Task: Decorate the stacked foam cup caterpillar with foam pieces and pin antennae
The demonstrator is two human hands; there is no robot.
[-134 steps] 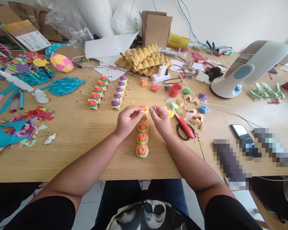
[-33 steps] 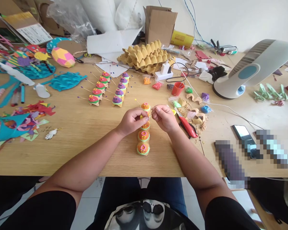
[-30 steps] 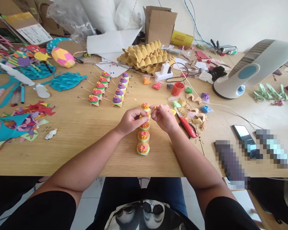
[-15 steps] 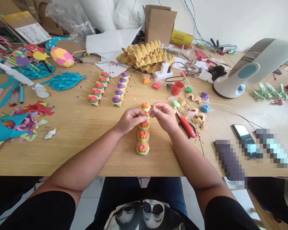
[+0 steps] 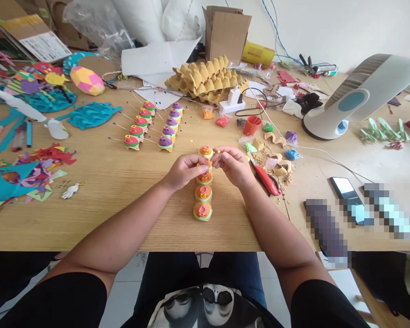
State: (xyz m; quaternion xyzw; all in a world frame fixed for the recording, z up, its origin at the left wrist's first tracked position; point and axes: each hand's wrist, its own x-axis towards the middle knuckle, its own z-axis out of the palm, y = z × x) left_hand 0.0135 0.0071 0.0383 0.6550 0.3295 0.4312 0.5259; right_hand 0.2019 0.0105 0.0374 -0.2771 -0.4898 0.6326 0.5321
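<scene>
An orange and green caterpillar made of egg-carton cups (image 5: 202, 196) lies in a row on the wooden table (image 5: 116, 196), running away from me. My left hand (image 5: 183, 170) is closed on one of its far cups. My right hand (image 5: 233, 166) pinches a thin stick with a yellow ball tip (image 5: 217, 153) against the same cup. Another yellow-tipped stick (image 5: 193, 145) pokes out on the left of the caterpillar's far end.
Two finished purple and red caterpillars (image 5: 154, 127) lie farther back. Red-handled scissors (image 5: 265, 178) and clay scraps lie right of my hands. A yellow egg carton (image 5: 205, 82), a white fan (image 5: 355, 95), a phone (image 5: 345, 191) and paper cutouts (image 5: 30, 173) crowd the table.
My right hand has moved left, bringing the yellow-tipped stick in to the caterpillar's cup. My left hand has stayed on the cups.
</scene>
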